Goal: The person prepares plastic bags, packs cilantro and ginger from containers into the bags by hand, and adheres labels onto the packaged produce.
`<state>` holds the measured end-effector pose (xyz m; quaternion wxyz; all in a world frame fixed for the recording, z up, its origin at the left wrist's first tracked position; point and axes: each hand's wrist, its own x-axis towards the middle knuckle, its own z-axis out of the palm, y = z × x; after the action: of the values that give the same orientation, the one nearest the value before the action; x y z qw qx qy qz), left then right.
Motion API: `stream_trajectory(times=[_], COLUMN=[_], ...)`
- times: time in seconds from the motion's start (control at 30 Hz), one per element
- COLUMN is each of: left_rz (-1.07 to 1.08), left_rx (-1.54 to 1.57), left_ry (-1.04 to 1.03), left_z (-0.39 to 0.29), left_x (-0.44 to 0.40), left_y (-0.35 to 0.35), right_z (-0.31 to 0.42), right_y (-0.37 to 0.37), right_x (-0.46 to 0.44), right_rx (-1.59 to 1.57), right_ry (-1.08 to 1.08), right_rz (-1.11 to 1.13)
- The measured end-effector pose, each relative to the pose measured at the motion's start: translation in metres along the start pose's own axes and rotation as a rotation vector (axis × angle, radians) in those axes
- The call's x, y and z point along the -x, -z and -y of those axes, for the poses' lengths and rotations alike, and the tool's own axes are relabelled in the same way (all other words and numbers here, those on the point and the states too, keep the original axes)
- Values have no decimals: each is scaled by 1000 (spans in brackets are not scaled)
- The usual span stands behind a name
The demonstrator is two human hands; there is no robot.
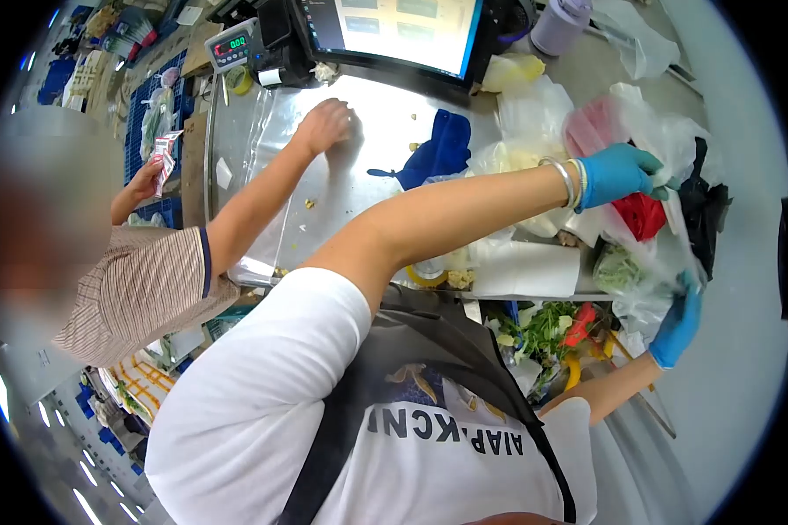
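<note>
My left hand, in a blue glove with a bangle at the wrist, reaches across to the right, its fingers closed on the upper edge of a clear plastic bag. Lower down at the table's right end, my right hand, also gloved in blue, has its fingers on the same bag's lower side. Leafy greens show through plastic between the hands. Beside my left hand lie a red bag, a black plastic bag and pink plastic.
A blue cloth lies on the metal table, below a monitor. A scale display and a lilac tumbler stand behind. A bin of vegetable scraps is below the edge. Another person's hand rests on the table.
</note>
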<state>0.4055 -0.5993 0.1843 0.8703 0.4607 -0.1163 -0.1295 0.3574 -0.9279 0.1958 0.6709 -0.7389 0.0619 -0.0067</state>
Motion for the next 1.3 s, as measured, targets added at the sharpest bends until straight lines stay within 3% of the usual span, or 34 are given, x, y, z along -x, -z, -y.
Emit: stream_trajectory(times=[0.03,0.13,0.2,0.27,0.33,0.37,0.47,0.5,0.6,0.63,0.73,0.83,0.87,0.9,0.93,1.0,1.13,1.2,1.23,1.3], left_rz=[51,94,84,-13,-14,-67,83,119,246,266,197,94,71,-53,-99,-189,-169,-91,-126,-129], left_rx=[-65,-215,-573,-915,-833,-826,-698,-200,-327,-135,-916,-659,-547,-171,-111,7,-48,-122,-594,-632], left_ry=[-31,-64,-155,-352,-314,-439,-273,17,70,4,104,314,356,363,306,182,46,-23,-127,-172], left_z=[8,27,34,71,84,101,75,67,77,80,68,96,108,118,114,92,69,87,101,127], left_x=[-4,-16,-12,-29,-39,-52,-56,-56,-78,-75,-70,-65,-63,-53,-47,-40,-52,-74,-81,-90], left_y=[-7,-24,-29,-31,-35,-41,-43,-45,-40,-40,-36,0,12,12,10,7,-2,-8,-11,-21], right_z=[34,49,12,-6,-2,3,26,45,40,24,-27,-143,-176,-169,-160,-144,-45,-30,-28,-72], right_y=[-40,-95,-84,-95,-93,-90,-81,-87,-73,-59,-36,35,42,25,11,19,-17,-46,-54,-28], right_x=[10,5,-30,-42,-46,-47,-47,-38,-46,-59,-105,-192,-205,-200,-188,-179,-114,-93,-90,-117], right_rx=[72,147,-4,-125,-134,177,1114,1321,1166,908,505,170,191,329,472,389,-73,-244,-331,-313], right_ry=[73,152,4,-50,-69,85,539,752,618,401,355,-28,-18,18,46,49,19,-52,-87,-129], right_rz=[30,194,322,195,135,105,0,-27,60,61,17,28,-60,-140,-219,-104,335,382,407,328])
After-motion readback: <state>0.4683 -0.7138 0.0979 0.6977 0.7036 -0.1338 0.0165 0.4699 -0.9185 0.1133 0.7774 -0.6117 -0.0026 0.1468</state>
